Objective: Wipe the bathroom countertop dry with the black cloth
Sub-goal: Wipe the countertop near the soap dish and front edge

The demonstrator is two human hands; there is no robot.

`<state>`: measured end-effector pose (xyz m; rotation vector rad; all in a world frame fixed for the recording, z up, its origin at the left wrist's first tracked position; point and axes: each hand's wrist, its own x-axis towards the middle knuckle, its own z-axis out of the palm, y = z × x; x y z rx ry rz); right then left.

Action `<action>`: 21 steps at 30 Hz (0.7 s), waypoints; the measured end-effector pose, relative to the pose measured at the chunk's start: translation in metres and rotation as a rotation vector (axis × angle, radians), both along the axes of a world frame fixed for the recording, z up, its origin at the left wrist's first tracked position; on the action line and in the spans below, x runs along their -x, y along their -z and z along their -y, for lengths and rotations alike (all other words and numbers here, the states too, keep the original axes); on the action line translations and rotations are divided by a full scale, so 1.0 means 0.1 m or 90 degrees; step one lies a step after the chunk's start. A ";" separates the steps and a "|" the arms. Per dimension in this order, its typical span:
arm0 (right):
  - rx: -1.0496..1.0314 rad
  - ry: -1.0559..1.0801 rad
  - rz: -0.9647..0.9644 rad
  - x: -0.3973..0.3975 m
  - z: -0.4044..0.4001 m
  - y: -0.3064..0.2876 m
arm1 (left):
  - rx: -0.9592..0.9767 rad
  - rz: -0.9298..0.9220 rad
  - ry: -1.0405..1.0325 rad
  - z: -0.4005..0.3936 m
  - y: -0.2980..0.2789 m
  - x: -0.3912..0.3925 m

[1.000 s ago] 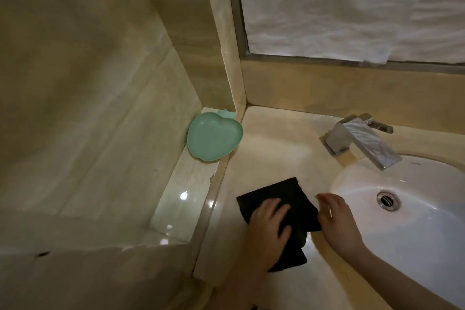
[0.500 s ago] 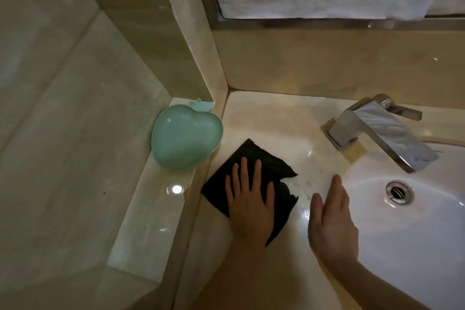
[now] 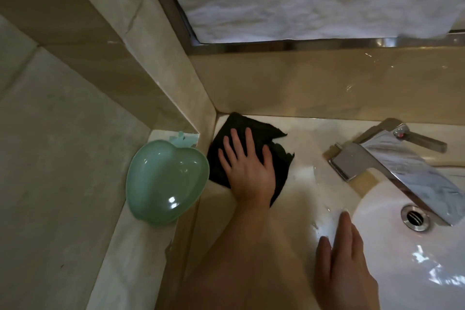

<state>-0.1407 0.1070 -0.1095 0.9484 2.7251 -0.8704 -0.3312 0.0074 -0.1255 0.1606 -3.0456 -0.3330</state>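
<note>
The black cloth (image 3: 279, 156) lies flat in the back left corner of the beige marble countertop (image 3: 309, 138), against the wall. My left hand (image 3: 247, 171) presses down on it with its fingers straight and spread. My right hand (image 3: 344, 264) rests flat on the counter near the front, at the sink's rim, fingers straight and holding nothing. Wet streaks glisten on the counter between the cloth and the faucet.
A green apple-shaped dish (image 3: 163, 181) sits on a raised ledge left of the counter. A chrome faucet (image 3: 392, 166) juts over the white sink (image 3: 415, 272) on the right. Walls close the corner at the back and left; a mirror frame (image 3: 302, 45) runs above.
My left hand has pushed the cloth away from me, from the middle of the counter into the back corner. My right hand stayed near the sink rim.
</note>
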 end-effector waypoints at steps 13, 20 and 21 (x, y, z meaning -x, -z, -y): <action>-0.038 -0.035 0.002 -0.02 -0.03 0.03 | 0.029 0.095 0.118 0.07 -0.28 0.11; -0.039 -0.035 -0.018 -0.02 -0.02 0.03 | 0.051 0.065 0.267 -0.03 -0.12 0.11; -0.039 -0.033 -0.024 -0.02 -0.01 0.03 | 0.054 0.067 0.306 -0.12 -0.12 0.12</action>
